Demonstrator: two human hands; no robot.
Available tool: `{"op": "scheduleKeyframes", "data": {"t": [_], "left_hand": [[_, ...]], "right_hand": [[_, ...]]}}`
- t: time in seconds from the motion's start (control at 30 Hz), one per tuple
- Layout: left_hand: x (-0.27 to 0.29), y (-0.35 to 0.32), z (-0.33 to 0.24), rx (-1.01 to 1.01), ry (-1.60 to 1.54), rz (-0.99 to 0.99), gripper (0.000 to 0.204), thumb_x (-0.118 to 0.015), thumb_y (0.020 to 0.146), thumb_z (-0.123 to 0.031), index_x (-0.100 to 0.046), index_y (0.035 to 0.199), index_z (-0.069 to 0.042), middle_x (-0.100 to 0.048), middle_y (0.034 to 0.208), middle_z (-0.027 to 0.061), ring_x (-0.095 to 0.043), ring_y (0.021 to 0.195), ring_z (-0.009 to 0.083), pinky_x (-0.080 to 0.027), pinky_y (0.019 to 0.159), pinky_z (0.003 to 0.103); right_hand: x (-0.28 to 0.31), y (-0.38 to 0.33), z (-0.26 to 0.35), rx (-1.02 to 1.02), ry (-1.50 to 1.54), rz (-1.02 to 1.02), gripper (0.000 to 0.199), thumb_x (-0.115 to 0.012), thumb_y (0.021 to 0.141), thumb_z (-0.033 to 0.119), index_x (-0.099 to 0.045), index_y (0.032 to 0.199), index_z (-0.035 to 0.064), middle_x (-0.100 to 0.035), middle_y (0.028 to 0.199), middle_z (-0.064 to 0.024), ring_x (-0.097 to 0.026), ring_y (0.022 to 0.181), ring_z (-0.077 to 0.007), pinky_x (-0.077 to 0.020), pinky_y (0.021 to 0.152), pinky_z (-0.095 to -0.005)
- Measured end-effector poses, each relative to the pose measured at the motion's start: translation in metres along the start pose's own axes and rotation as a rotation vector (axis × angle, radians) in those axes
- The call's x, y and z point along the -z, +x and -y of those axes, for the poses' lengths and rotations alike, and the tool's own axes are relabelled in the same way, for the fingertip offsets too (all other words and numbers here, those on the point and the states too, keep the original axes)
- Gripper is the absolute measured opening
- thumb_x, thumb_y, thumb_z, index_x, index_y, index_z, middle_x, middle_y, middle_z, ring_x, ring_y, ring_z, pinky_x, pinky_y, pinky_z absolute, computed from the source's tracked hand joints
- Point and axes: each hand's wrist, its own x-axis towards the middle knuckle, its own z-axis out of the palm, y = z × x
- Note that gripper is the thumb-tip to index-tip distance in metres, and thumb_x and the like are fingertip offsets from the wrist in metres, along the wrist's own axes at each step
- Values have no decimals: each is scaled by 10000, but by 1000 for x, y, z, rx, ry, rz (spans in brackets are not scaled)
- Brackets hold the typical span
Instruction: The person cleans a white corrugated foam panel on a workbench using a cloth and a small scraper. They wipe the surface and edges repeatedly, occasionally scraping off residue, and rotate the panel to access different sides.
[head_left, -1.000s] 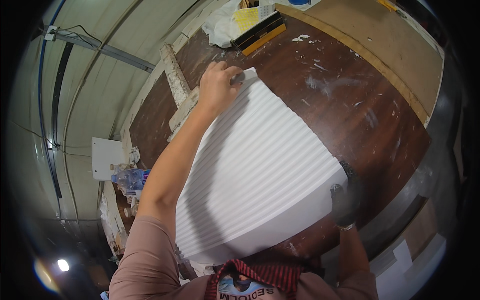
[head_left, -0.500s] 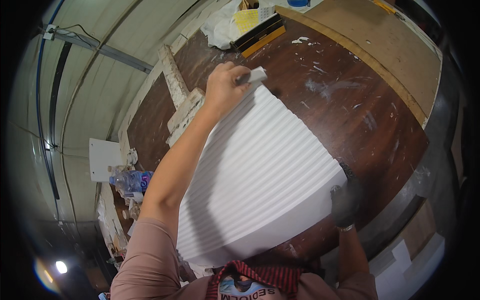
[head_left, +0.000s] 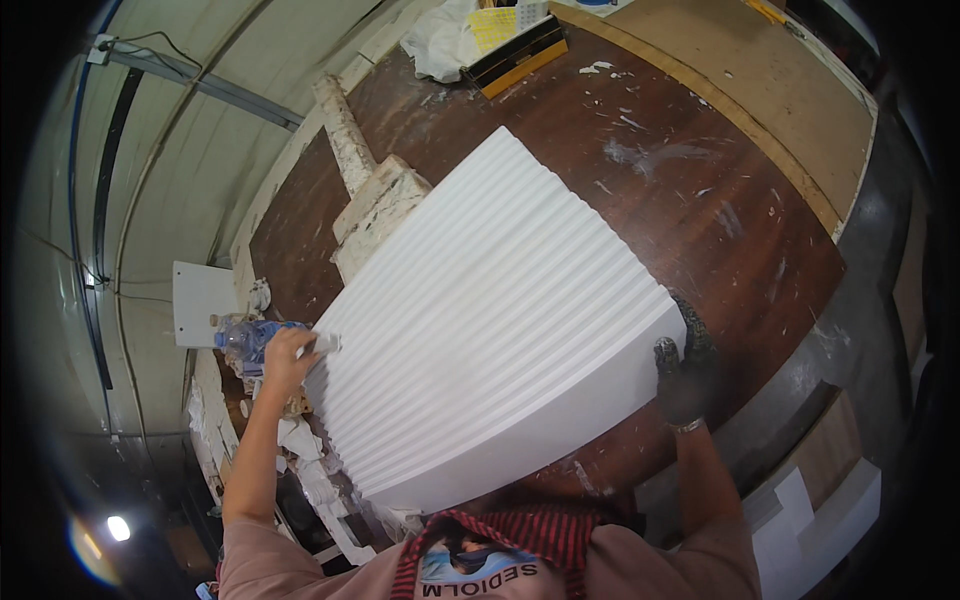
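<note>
A large white block (head_left: 490,330) with a ribbed top and a smooth front side lies aslant on a dark brown table (head_left: 760,240). My bare left hand (head_left: 286,362) is at the left edge of its ribs, fingers closed on a small whitish block (head_left: 326,343) that touches the ridges there. Just behind that hand lies a clear plastic bottle (head_left: 240,338) with a blue label. My right hand (head_left: 686,380), in a dark glove, grips the right end of the ribbed block. Its thumb rests on the smooth side; the other fingers are partly hidden around the corner.
A plaster-crusted board with a long handle (head_left: 385,205) touches the ribbed block's far left side. At the back stand a black-and-yellow box (head_left: 517,55) and a white bag (head_left: 440,42). White scraps (head_left: 320,480) lie near left; white panels (head_left: 815,540) stand low right.
My left hand has swept from the far corner of the ribbed block toward me and left, to its left edge, still holding the small block. My right hand keeps its place.
</note>
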Motion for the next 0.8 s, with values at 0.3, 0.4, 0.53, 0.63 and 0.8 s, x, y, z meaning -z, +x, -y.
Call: {"op": "scheduleKeyframes", "data": {"t": [0.3,0.4,0.53,0.63,0.8], "left_hand": [[-12,108,-122,-560,-215,-145,391,-809,643,-17,-752,1025,-75,-723,960,66,-624,859,279,-525,773,385],[-15,186,-194,-705,-288,-261,374,-815,638,-5,-766,1002,-74,-731,941,68,-627,869,271,-530,785,377],[-14,263,-263,-840,-249,-315,342,-794,685,-18,-758,1023,-63,-732,986,76,-633,921,279,-536,817,394],[-15,278,-278,-854,-278,-322,317,-781,704,-9,-757,1015,-65,-731,996,77,-638,938,280,-535,833,396],[-9,212,-218,-740,-275,-166,219,-758,728,28,-727,933,-43,-717,963,79,-658,925,279,-540,826,379]], "right_hand": [[-1,-3,-3,24,-1,-13,496,-589,1002,278,-530,1374,-45,-632,1325,-189,-609,1198,-329,-451,1048,-429],[1,0,-2,41,-62,0,500,-600,998,290,-542,1360,-51,-644,1305,-194,-624,1181,-328,-461,1039,-419],[1,2,3,38,-37,-21,502,-619,972,296,-564,1341,-39,-655,1276,-201,-631,1154,-349,-470,1025,-428],[0,3,5,-7,24,-41,486,-660,916,244,-590,1312,-29,-657,1257,-204,-622,1138,-384,-466,1022,-461],[1,2,6,12,-20,-50,471,-671,905,206,-598,1307,-28,-657,1255,-209,-627,1136,-375,-473,1013,-452]]}}
